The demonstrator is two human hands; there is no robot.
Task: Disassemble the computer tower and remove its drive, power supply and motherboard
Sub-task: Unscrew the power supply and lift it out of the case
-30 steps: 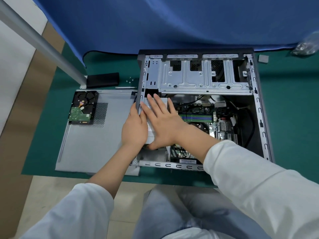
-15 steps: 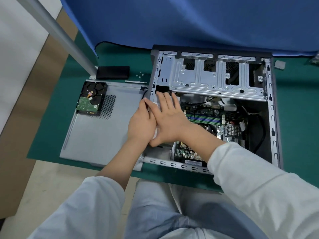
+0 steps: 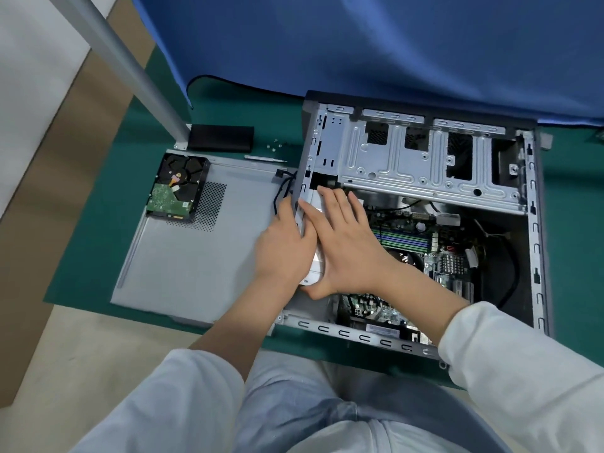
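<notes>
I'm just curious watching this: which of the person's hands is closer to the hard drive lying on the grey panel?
Left. The left hand is at the case's left wall, on the side facing the hard drive but apart from it. The right hand lies flat inside the case, farther off.

Matt grey sheet-metal tower chassis [image 3: 425, 165], smooth painted metal side panel [image 3: 196, 256], green felt-like mat [image 3: 98, 240], blue cloth backdrop [image 3: 359, 44]

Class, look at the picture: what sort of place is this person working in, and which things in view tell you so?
Probably a computer repair or training bench: an opened computer tower lies on a green mat, its removed hard drive rests on the detached side panel, and loose screws lie nearby.
</notes>
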